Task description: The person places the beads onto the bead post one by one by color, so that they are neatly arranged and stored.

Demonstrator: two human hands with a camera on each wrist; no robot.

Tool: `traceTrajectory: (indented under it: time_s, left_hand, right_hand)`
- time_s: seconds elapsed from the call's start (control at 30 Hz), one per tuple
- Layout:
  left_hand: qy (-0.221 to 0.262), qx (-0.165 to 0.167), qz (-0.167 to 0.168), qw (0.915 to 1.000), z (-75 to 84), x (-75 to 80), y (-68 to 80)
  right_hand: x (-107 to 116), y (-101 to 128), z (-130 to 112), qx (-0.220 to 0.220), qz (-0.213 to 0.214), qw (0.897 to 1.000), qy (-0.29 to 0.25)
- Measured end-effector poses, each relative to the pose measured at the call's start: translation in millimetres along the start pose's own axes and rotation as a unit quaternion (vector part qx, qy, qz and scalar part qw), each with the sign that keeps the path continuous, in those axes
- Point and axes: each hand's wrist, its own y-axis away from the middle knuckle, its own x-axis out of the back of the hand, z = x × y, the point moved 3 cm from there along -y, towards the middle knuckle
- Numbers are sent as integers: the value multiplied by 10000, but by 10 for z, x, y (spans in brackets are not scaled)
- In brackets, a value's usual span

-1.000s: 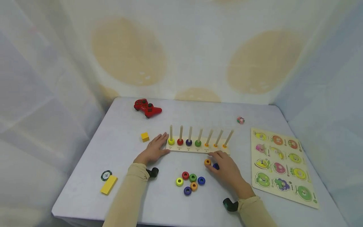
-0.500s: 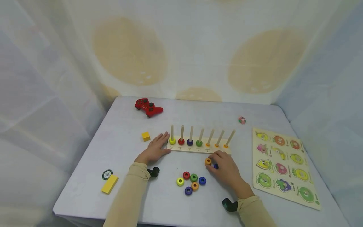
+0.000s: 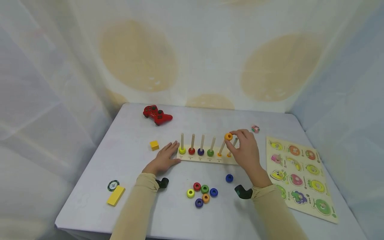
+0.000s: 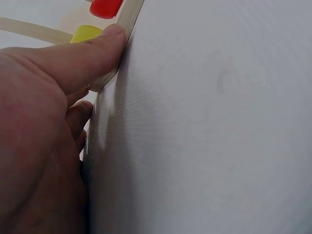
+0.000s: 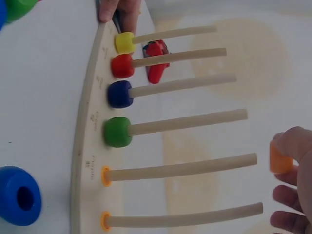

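orange ring (image 5: 280, 160) pinched, peg board (image 5: 84, 146), blue ring (image 5: 18, 196)

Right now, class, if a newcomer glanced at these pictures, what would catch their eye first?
Probably the right hand pinching an orange ring just above the fifth peg of the wooden peg board, mid-table. The left hand presses the board's left end. A cluster of coloured rings lies in front, with a fruit puzzle at right.

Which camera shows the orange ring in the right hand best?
The head view: the orange ring shows whole, pinched by the right hand above the pegs. The right wrist view shows only a blurred edge; the left wrist view shows none.
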Motion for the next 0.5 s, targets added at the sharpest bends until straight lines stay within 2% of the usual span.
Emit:
traceTrajectory:
  time_s: [0.1, 0.33, 0.5]
  left_hand:
    - [6, -36, 9, 10000, 3, 4, -13]
    - [-21, -36, 33, 10000, -13, -11, -16]
    - [-54, -69, 89, 9999, -31, -22, -28]
  right_hand:
    - [7, -68, -12, -55, -126, 9998, 143]
    - [-28, -39, -54, -373, -514, 9967, 500]
    - [-24, -31, -65, -309, -387, 9977, 459]
